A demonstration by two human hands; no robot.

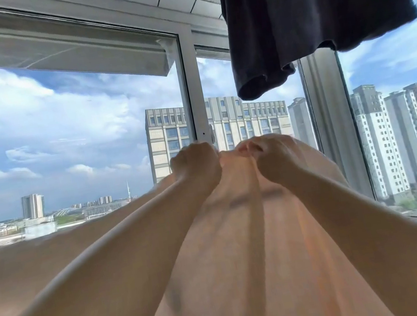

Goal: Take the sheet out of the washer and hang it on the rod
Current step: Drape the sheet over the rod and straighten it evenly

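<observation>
Head view caught both arms raised: the left hand [195,166] and right hand [271,158] each had their grip bunched tight on the top edge of the peach sheet [247,248], which draped down toward the camera. It was out of the washer, I'd say; no rod showed, so hanging remained. A dark garment [309,11] hung overhead before the window [192,83], towers beyond.

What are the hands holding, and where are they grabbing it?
Both the left hand and the right hand grip the pinkish sheet at its bunched top edge.
</observation>
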